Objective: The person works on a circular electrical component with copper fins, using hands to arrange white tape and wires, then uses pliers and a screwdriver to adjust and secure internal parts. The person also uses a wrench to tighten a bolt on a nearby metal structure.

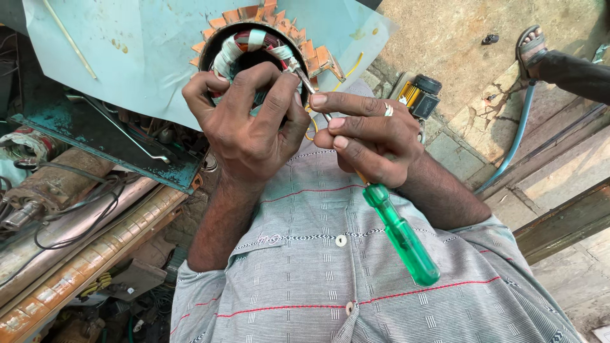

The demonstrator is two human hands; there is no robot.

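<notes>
windings of copper wire, bound with white tape, are seen inside a round motor stator at the upper centre of the frame, ringed by orange insulation paper. the left hand is curled over the stator's lower rim, its fingers bent and pressed together onto the windings. a screwdriver with a green handle is held in the right hand, fingers clamped on the shaft near the handle, the metal tip pointed up and left into the coil beside the left fingertips.

a slip is judged the main risk: the tip lies just beside the left fingers, and a sudden give in the wire could drive it into them. enamel on the wire could also be scraped by hard levering, or the tape torn.

both wrists are bent upward, forearms rising from a grey patterned shirt at the bottom of the frame. a light blue sheet lies behind the stator, and rusty metal parts are piled at the left. a sandalled foot of another person is seen at the upper right.
</notes>
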